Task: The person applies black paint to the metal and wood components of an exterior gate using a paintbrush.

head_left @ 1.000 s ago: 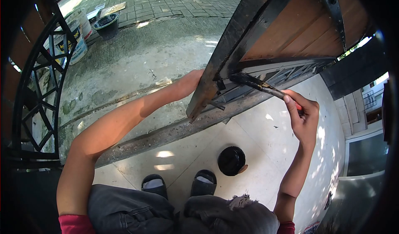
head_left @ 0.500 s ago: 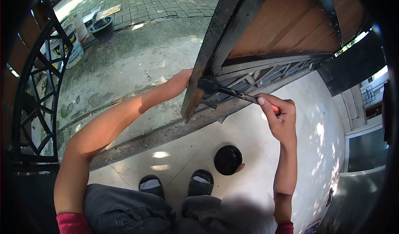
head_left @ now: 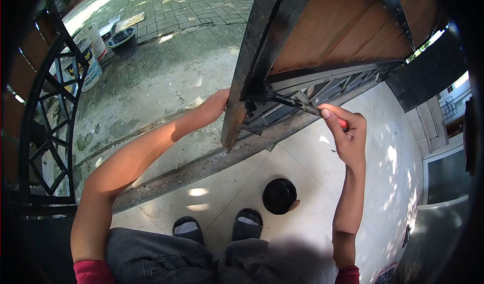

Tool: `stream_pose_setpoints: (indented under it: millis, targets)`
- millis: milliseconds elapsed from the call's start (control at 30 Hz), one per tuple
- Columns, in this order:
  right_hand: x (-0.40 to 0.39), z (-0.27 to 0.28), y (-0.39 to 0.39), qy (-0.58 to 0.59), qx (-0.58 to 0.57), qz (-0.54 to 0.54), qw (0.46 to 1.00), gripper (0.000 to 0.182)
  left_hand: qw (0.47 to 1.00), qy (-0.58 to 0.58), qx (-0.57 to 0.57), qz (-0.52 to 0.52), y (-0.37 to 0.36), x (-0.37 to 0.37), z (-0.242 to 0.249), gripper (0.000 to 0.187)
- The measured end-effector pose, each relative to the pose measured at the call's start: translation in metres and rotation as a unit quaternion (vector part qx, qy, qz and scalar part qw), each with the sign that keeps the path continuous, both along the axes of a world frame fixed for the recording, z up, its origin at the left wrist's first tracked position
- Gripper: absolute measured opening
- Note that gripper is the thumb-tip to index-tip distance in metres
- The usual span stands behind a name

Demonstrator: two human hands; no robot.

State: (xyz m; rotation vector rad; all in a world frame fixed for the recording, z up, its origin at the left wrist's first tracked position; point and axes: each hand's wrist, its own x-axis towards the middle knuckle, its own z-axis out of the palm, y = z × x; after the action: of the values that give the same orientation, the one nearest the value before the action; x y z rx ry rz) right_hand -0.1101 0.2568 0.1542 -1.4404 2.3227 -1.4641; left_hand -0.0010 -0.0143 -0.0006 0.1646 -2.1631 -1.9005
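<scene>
A paintbrush (head_left: 297, 104) with dark bristles and a red handle end is in my right hand (head_left: 348, 133), the fingers closed round its handle. Its bristles press into the inner corner of a gate (head_left: 234, 110) with a black frame and brown panels. My left hand (head_left: 217, 106) is at the frame's outer edge, gripping it, with the fingertips hidden by the frame. On the tiled floor below stands a round black container (head_left: 279, 196), dark inside, with a small brown piece at its side.
Grey slatted metalwork (head_left: 327, 90) runs along the gate's bottom above a floor rail (head_left: 186, 170). A black lattice panel (head_left: 53, 112) rises at left. Beyond are a white labelled bucket (head_left: 88, 65) and a dark bucket (head_left: 122, 44). My sandalled feet (head_left: 247, 224) are near the container.
My right hand and the paintbrush have shifted slightly right, the bristles still at the frame's corner. The view has tilted a little. My left hand stays on the gate's edge.
</scene>
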Motion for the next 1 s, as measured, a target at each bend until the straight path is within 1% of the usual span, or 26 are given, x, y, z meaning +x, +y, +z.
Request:
stream_pose_setpoints:
  millis: [100,167,233,267,300,367,500,567,633,700,767,800,833,867,900,967,1000]
  targets:
    - [0.003,0.003,0.004,0.024,0.017,-0.014,0.999,0.014,1.0,0.001,0.012,0.002,0.001,0.003,0.002,0.034]
    - [-0.003,0.008,0.011,0.03,0.032,-0.026,0.999,0.014,0.999,-0.012,-0.032,0.004,0.001,0.005,0.009,0.034]
    - [-0.01,0.004,0.012,-0.008,0.011,-0.035,0.999,0.014,1.0,-0.009,-0.017,0.003,0.002,0.004,0.008,0.034]
    - [-0.008,-0.004,0.007,-0.012,0.015,-0.012,1.0,0.016,1.0,-0.009,-0.001,0.004,0.003,0.004,0.007,0.034]
    - [-0.004,-0.008,0.005,-0.026,0.02,-0.014,0.999,0.016,1.0,-0.008,-0.001,0.004,0.002,0.004,0.006,0.034]
    - [-0.001,-0.001,0.009,-0.008,0.029,-0.015,0.999,0.017,1.0,-0.011,-0.006,0.002,0.0,0.003,0.003,0.034]
    - [-0.006,-0.003,0.015,0.007,0.015,-0.018,1.0,0.016,1.0,0.006,-0.021,-0.003,-0.001,0.001,0.001,0.035]
    - [0.007,-0.014,0.003,0.041,0.072,-0.067,0.994,0.016,1.0,-0.016,0.005,-0.007,-0.002,0.001,0.0,0.035]
    - [0.005,-0.018,0.01,0.021,0.07,-0.065,0.995,0.016,1.0,-0.015,0.006,0.001,0.001,0.001,0.003,0.035]
    - [0.003,-0.015,0.021,0.014,0.025,-0.074,0.997,0.017,1.0,-0.018,0.005,0.005,0.0,0.002,0.002,0.035]
    - [0.013,-0.017,0.02,0.025,0.009,-0.074,0.997,0.017,0.999,-0.004,-0.03,0.009,-0.003,0.001,-0.002,0.037]
    - [0.018,-0.027,0.016,0.077,0.006,-0.051,0.996,0.016,0.999,-0.007,-0.035,0.0,-0.002,0.002,-0.001,0.037]
    - [0.023,-0.033,0.016,0.129,0.004,-0.028,0.991,0.014,1.0,-0.02,-0.002,0.007,-0.001,0.003,-0.001,0.038]
    - [0.028,-0.033,0.02,0.094,0.066,-0.026,0.993,0.013,0.999,-0.034,0.031,0.013,0.001,0.003,0.0,0.04]
    - [0.028,-0.033,0.024,0.089,0.059,-0.037,0.994,0.013,0.999,-0.038,0.023,0.003,0.003,0.002,0.0,0.04]
    - [0.028,-0.038,0.031,0.105,0.001,-0.044,0.993,0.015,1.0,0.01,0.02,0.015,0.004,0.002,0.0,0.041]
    - [0.029,-0.041,0.033,0.081,-0.038,-0.069,0.994,0.016,0.998,-0.018,0.022,-0.049,-0.016,-0.003,-0.022,0.039]
